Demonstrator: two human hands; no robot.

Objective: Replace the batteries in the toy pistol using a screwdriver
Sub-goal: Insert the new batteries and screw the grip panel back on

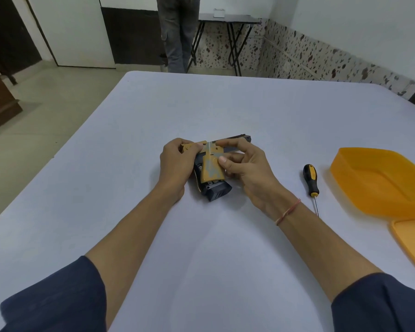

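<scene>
The toy pistol lies on the white table, its dark barrel pointing right and its dark grip toward me. An orange and grey cover panel sits over the grip, and a battery end shows just below its lower edge. My left hand pinches the panel's upper left corner. My right hand holds the panel from the right, thumb on its face and fingers over its top edge. The black and yellow screwdriver lies on the table to the right of my right hand, untouched.
An orange plastic container stands at the right edge of the table, with its orange lid lying in front of it. Beyond the table a person stands by a black folding table near the wall.
</scene>
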